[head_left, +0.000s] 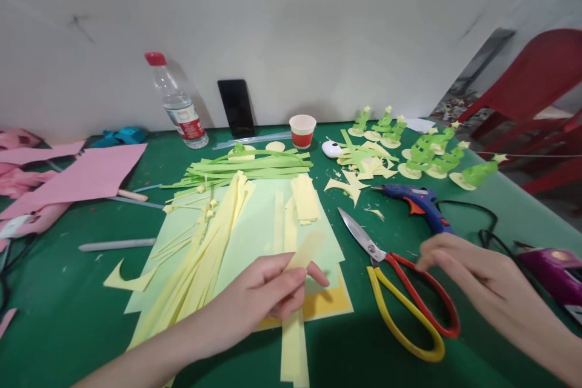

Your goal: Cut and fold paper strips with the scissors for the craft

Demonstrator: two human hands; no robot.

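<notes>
My left hand [277, 288] is closed, pinching a short pale yellow paper strip [307, 250] between thumb and fingers. Under it lie green paper sheets [254, 212] with long yellow strips [218, 242] fanned across their left side. A small stack of short yellow strips [305, 199] rests just beyond the hand. To the right, the scissors [373, 253] lie with blades pointing away and their red and yellow handles towards me. My right hand [477, 279] has its fingertips pinched at the red handle.
A blue glue gun [416, 197] and its cable lie behind my right hand, with a purple tool [555, 273] at the right edge. Small green paper trees [427, 154], a paper cup [302, 131], a phone [236, 108] and a bottle [182, 112] stand farther back. Pink paper [91, 173] lies left.
</notes>
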